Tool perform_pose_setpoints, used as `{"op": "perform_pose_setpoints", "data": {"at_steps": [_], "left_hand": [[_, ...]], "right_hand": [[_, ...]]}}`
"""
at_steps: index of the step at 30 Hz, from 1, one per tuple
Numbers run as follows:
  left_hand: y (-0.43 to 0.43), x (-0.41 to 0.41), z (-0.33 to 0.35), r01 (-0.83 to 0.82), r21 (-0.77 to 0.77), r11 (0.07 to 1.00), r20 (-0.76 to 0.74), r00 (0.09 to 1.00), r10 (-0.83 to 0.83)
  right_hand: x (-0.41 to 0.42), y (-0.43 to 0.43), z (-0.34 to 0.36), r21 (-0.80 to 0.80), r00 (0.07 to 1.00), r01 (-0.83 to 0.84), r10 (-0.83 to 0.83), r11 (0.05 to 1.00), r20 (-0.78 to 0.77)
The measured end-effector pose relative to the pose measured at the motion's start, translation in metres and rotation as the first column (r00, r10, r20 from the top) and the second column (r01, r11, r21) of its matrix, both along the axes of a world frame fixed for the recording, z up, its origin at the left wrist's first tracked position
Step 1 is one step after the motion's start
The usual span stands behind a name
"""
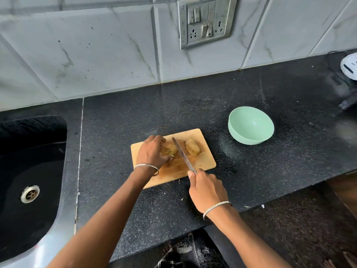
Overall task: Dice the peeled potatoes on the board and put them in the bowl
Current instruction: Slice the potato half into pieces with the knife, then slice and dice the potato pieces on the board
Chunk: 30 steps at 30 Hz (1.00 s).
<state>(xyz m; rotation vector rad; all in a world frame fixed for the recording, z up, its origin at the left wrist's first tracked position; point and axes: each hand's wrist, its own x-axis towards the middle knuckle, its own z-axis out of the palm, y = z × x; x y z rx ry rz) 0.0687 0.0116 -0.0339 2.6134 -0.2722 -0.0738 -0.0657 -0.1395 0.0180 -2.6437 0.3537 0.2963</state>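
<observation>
A wooden cutting board [202, 161] lies on the black counter. On it are two peeled potatoes. My left hand [151, 152] holds the left potato [170, 149] down, fingers curled over it and hiding part of it. The other potato [192, 147] lies free to the right. My right hand [206, 188] grips the handle of a knife [182, 153]; its blade points away from me and lies between the two potatoes, against the left one. A mint-green bowl [251, 125] stands to the right of the board with nothing in it.
A black sink [29, 171] with a metal drain is at the left. A tiled wall with a switch panel [205, 21] rises behind the counter. A white object [349, 65] sits at the far right. The counter's front edge runs near my right wrist.
</observation>
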Motion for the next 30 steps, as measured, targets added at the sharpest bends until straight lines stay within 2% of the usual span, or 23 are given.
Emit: {"op": "perform_pose_setpoints", "data": {"at_steps": [12, 17, 23, 30], "left_hand": [[0.003, -0.003, -0.006, -0.055, -0.037, 0.998, 0.004, 0.998, 0.055], [0.003, -0.006, -0.006, -0.112, -0.071, 0.991, -0.013, 0.994, 0.111], [0.004, -0.005, -0.004, -0.118, -0.089, 0.989, -0.029, 0.993, 0.116], [0.002, -0.003, -0.003, -0.103, -0.06, 0.993, -0.033, 0.994, 0.101]], "right_hand": [[0.012, 0.015, -0.015, 0.014, 1.0, -0.024, 0.024, 1.0, -0.007], [0.014, 0.021, -0.018, -0.027, 0.999, -0.045, 0.045, 0.999, -0.002], [0.014, 0.026, -0.018, -0.072, 0.997, -0.072, 0.072, 0.995, -0.007], [0.029, 0.031, -0.016, -0.044, 0.998, -0.054, 0.052, 0.998, -0.047]]}}
